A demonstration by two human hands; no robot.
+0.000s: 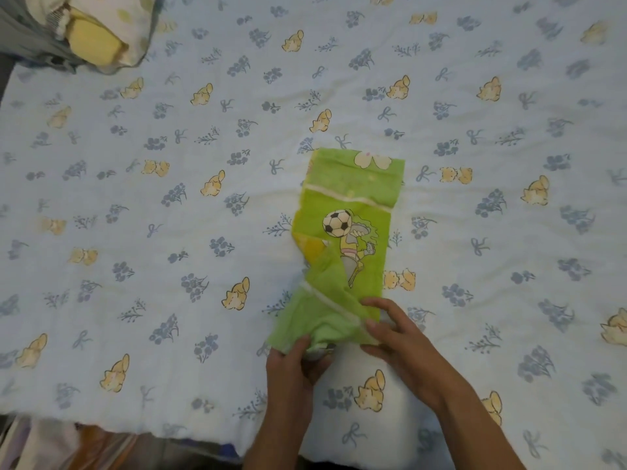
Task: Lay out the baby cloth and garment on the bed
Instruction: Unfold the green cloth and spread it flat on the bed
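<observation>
- The bed [169, 198] fills almost the whole frame, covered with a pale sheet printed with blue flowers, bows and small yellow animals.
- A green baby cloth [349, 239] lies on the sheet just right of centre, a long folded strip running from the middle of the frame down toward the lower centre.
- Its far end lies flat with a white flower print at the top edge; a cartoon figure with a football shows in the middle of the strip.
- The near end is rumpled and lifted, with a pale seam running slantwise across it.
- The left hand [291, 364] comes up from the bottom of the frame, and its fingers curl round the bunched near corner of the cloth, gripping it.
- The right hand [390, 330] sits just beside it on the right, fingers bent over the near right edge of the cloth and pinching the fabric at the seam.
- A bit of whitish fabric peeks out under the green between the two hands; I cannot tell what it is.
- In the upper left corner a heap of bedding [112, 25] rests on the bed, well apart from the cloth, with a yellow piece [91, 42] tucked in it.
- Along the lower left edge, past the mattress, some blurred orange and pale things show.
</observation>
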